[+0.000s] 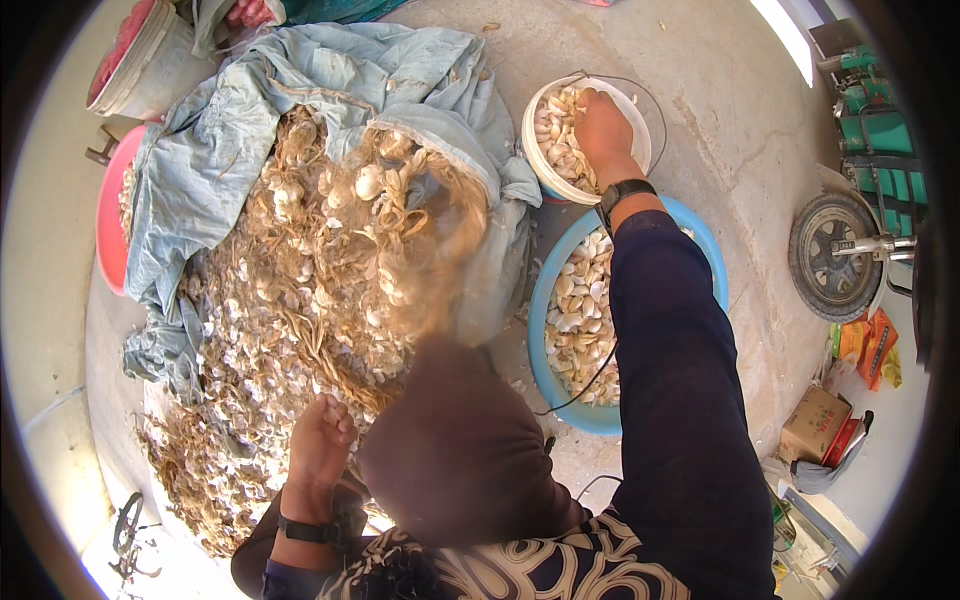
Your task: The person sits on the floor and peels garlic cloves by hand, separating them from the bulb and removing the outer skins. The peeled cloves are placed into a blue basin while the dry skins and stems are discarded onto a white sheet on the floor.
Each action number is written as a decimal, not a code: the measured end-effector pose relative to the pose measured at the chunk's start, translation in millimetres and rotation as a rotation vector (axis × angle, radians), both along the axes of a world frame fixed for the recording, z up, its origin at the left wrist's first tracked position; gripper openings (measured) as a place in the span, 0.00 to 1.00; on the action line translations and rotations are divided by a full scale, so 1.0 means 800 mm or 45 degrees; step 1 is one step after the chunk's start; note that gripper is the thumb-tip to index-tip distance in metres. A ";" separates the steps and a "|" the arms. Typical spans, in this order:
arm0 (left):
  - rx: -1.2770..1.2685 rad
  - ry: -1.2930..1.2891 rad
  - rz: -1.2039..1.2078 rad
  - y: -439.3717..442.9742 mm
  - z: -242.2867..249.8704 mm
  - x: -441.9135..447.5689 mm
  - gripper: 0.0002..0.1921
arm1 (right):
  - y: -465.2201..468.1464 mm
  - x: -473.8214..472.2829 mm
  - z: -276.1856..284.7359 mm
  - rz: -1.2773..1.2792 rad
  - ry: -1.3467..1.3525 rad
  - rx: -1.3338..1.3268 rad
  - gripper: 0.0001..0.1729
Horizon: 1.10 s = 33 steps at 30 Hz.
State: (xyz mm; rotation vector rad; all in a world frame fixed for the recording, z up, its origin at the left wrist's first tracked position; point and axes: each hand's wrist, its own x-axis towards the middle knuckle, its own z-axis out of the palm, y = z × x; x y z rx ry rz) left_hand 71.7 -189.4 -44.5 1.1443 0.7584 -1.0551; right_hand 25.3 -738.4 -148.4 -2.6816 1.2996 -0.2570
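Observation:
My right hand reaches into a white bucket of loose garlic cloves. Its fingertips are down at the cloves and hidden, so I cannot see whether they grip any. Under that forearm, a blue basin holds many more cloves. My left hand is held low beside the heap, fingers curled in, with nothing visible in them. In front of me spreads a heap of garlic skins and dry stalks. Whole garlic bulbs show near the mouth of a pale blue cloth sack.
My dark-clad knee rises between heap and basin. At left, a pink basin is partly under the sack, near another bucket. Rightward are a wheel, a cardboard box and orange packets. A thin dark cord crosses the blue basin.

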 end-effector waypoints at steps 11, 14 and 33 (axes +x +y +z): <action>0.021 -0.005 -0.019 -0.008 0.004 -0.002 0.10 | 0.004 -0.016 0.010 -0.084 -0.297 -0.057 0.15; 0.056 -0.015 -0.029 -0.010 0.004 -0.003 0.10 | 0.022 -0.041 0.020 -0.019 -0.287 0.050 0.15; 0.082 -0.036 -0.113 -0.021 0.010 -0.013 0.11 | 0.063 -0.064 0.004 0.124 -0.268 0.180 0.15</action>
